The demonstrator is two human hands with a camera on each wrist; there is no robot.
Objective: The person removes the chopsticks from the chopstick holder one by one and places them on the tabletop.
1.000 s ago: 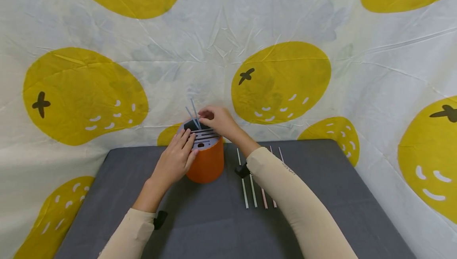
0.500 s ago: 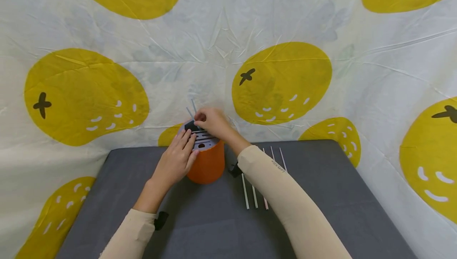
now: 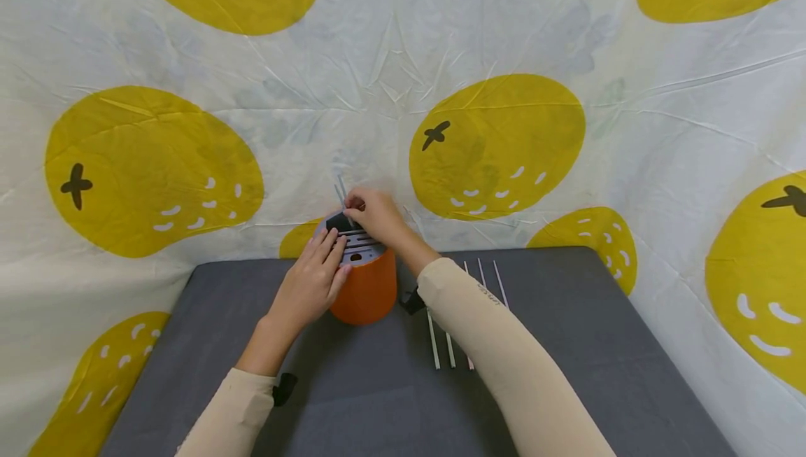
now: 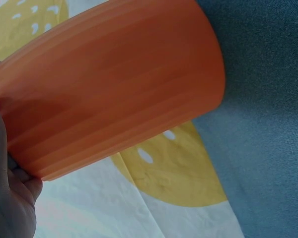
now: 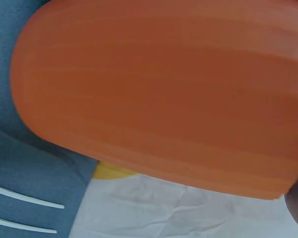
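An orange cup (image 3: 369, 294) with a grey slotted lid (image 3: 357, 248) stands at the back of the dark grey table (image 3: 567, 352). My left hand (image 3: 310, 280) lies on the lid's left side with its fingers straight and its thumb against the cup wall. My right hand (image 3: 370, 211) reaches over the lid's far edge and pinches thin grey straws (image 3: 341, 193) that stand up out of a dark slot. The cup (image 4: 114, 84) fills the left wrist view, with my palm (image 4: 5, 198) beside it. The right wrist view is mostly the cup wall (image 5: 164, 94).
Several loose straws (image 3: 434, 345) lie side by side on the table right of the cup, partly under my right forearm; two show in the right wrist view (image 5: 25, 198). A white cloth with yellow fruit prints (image 3: 497, 142) hangs close behind and around the table.
My right hand has shifted a little left and lower over the lid, and the standing straws now stick out less. The left hand and the cup have stayed put.
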